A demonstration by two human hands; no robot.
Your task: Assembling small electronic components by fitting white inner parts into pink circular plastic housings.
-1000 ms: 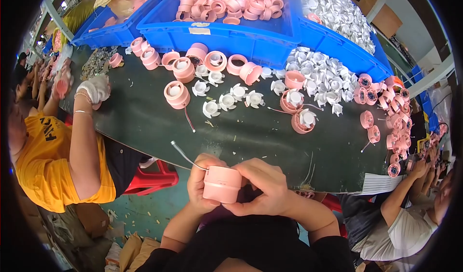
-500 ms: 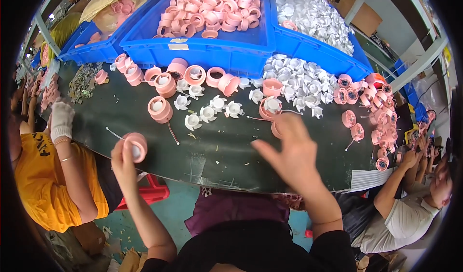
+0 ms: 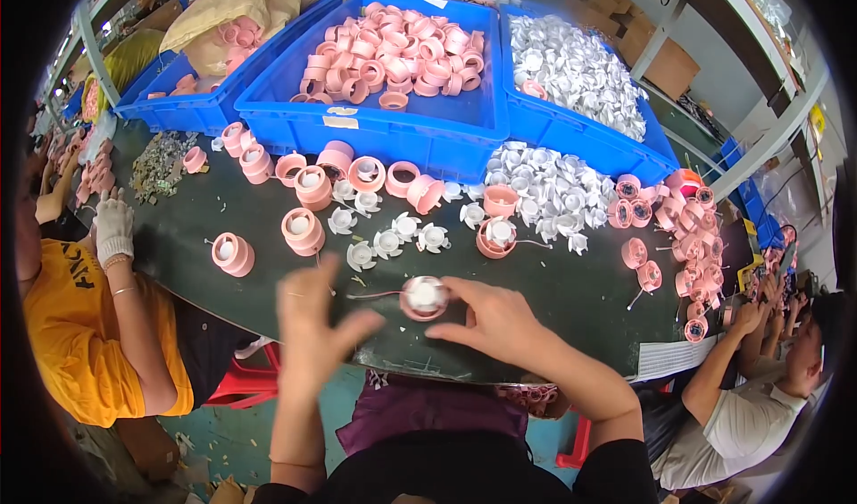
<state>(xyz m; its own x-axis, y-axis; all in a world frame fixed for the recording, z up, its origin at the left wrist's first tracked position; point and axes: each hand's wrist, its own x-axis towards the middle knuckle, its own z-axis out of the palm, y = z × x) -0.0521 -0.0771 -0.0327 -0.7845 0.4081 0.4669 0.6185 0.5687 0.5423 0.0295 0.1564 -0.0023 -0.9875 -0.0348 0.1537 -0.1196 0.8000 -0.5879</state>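
My right hand (image 3: 500, 324) is closed on a pink ring-shaped housing (image 3: 424, 306), thumb and fingers at its right side. A white part fills the housing's middle, and a thin wire sticks out to its left. My left hand (image 3: 312, 325), slightly blurred, is empty, with thumb and fingers apart, to the left of that housing. Beyond it, another pink housing with a white centre (image 3: 303, 231) stands on the dark table (image 3: 536, 325). Farther left sits a similar pink housing (image 3: 233, 255). Several loose white petal-shaped parts (image 3: 387, 243) lie past my hands.
Blue bins (image 3: 375, 138) line the back, holding pink rings and white parts. White parts (image 3: 544, 187) spill in front of the right bin. Assembled pink housings (image 3: 696, 245) are heaped at right. A gloved co-worker's hand (image 3: 114, 223) is at left; another person (image 3: 750, 397) works at right.
My left hand has let go of a pink housing, now standing at the left, and moved right. My right hand has brought another housing nearer from the row. The view has shifted slightly.
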